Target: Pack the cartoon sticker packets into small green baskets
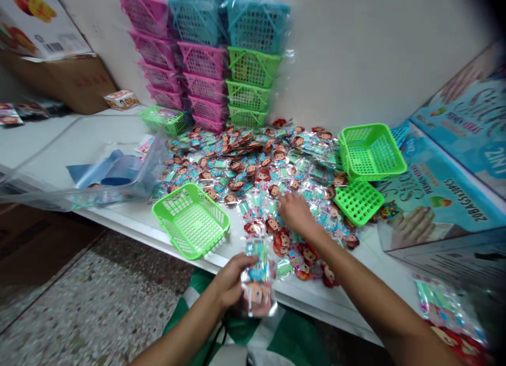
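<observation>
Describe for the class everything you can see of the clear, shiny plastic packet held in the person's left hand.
The clear, shiny plastic packet is rectangular, with bright glints on its wrapping. The end nearer the person shows a cartoon face with brownish hair; the farther part shows pale green and blue, too blurred to read. The left hand grips it from the side, thumb on top. Its long side points away from the person, at the front edge of the white table. Whether several are stacked is unclear.
</observation>
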`<state>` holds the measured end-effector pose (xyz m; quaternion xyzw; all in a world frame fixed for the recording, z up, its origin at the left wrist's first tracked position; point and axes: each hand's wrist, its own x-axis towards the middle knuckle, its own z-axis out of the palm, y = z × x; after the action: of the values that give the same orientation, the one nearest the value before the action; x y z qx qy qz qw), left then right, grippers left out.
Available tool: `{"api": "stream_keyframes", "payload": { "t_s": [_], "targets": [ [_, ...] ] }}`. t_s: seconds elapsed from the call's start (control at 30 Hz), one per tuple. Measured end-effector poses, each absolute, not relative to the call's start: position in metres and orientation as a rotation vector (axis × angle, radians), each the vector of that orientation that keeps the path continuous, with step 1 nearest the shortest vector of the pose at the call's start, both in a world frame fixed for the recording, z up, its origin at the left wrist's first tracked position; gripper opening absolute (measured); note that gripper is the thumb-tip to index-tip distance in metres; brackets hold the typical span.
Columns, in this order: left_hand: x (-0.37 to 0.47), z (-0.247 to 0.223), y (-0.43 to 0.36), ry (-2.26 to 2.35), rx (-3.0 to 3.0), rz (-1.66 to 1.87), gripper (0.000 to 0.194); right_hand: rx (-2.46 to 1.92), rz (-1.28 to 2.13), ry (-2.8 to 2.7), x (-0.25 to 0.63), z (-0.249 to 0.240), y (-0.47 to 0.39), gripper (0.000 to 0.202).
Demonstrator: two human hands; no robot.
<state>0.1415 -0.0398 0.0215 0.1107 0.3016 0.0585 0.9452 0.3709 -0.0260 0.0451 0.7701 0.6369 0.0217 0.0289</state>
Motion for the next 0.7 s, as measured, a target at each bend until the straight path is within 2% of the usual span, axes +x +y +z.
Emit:
{"api": "stream_keyframes", "payload": {
  "t_s": [0.13, 0.33, 0.43, 0.5, 0.57, 0.63, 0.7],
  "targets": [
    [0.148, 0.018, -0.012, 0.687, 0.156, 0.14, 0.031, 2.518, 0.1, 1.837, 0.417, 0.037, -0.001, 0.053],
    [0.153, 0.016, 0.001, 0.749, 0.146, 0.211, 0.022, 2.543, 0.05, 2.007, 0.434, 0.059, -0.002, 0.021],
    [0.156, 0.013, -0.003, 0.758, 0.143, 0.246, 0.013, 2.562, 0.109, 2.399, 0.409, 0.071, -0.021, 0.016],
    [0.157, 0.013, -0.007, 0.739, 0.138, 0.263, 0.008, 2.377, 0.181, 2.881, 0.379, 0.072, -0.038, 0.021],
    [0.157, 0.015, -0.01, 0.698, 0.128, 0.278, 0.004, 1.892, 0.088, 3.234, 0.349, 0.065, -0.055, 0.027],
    [0.155, 0.016, -0.013, 0.654, 0.115, 0.302, 0.005, 1.605, -0.034, 3.272, 0.326, 0.054, -0.068, 0.029],
    [0.151, 0.018, -0.016, 0.604, 0.117, 0.317, 0.01, 1.564, -0.142, 3.219, 0.315, 0.046, -0.077, 0.032]
  ]
}}
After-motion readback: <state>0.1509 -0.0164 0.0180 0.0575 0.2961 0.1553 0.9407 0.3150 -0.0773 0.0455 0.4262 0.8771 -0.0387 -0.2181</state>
